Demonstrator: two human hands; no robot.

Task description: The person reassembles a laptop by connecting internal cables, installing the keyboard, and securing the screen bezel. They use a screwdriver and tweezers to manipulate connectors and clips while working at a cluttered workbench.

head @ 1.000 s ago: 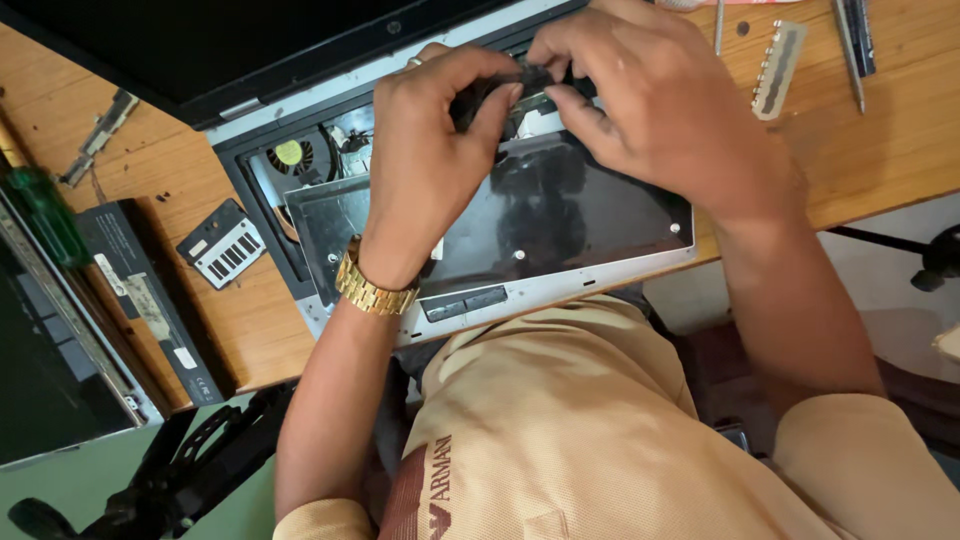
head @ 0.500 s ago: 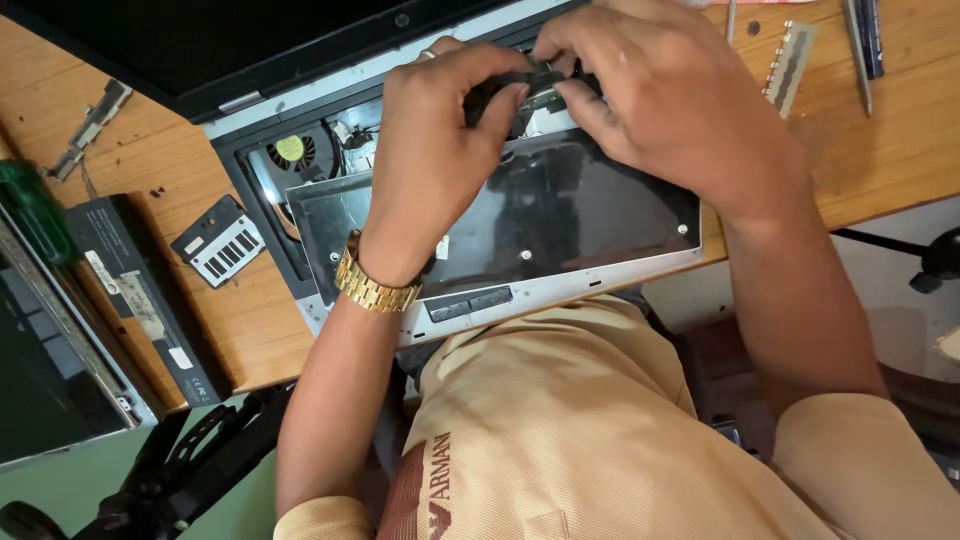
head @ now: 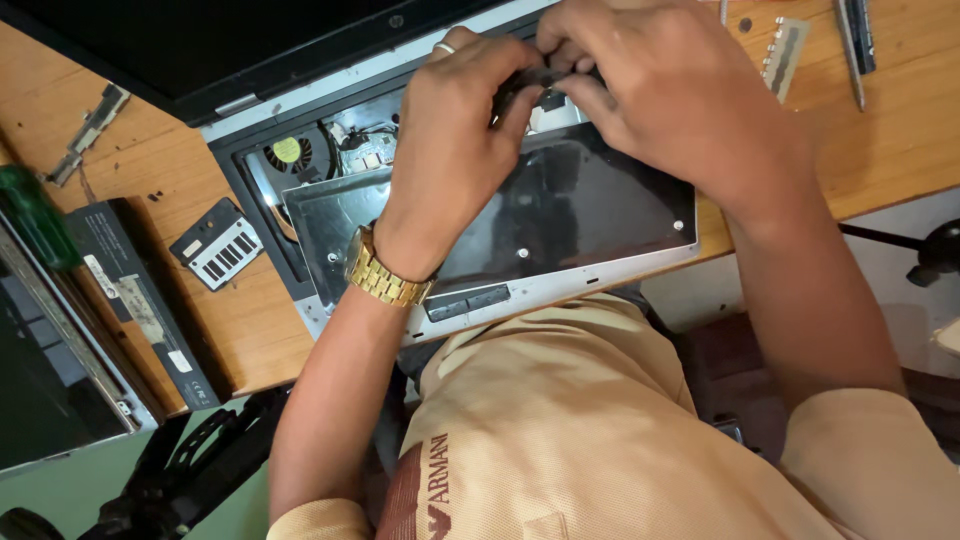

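Observation:
An opened laptop (head: 560, 285) lies on the wooden desk with its keyboard removed, so a dark metal plate (head: 590, 215) and a cooling fan (head: 290, 155) show inside. My left hand (head: 450, 150), with a gold watch at the wrist, and my right hand (head: 670, 90) meet over the upper middle of the chassis. Both pinch a small dark part (head: 535, 85) between their fingertips. The part is mostly hidden by my fingers.
A long black battery (head: 140, 305) and a small black module (head: 218, 245) lie left of the laptop. A green-handled screwdriver (head: 35, 215) and a second laptop (head: 50, 380) are at the far left. Tweezers (head: 855, 45) and a small metal strip (head: 783, 45) rest at top right.
The view has shifted slightly. Both hands stay on the small part and have edged a little toward the screen hinge.

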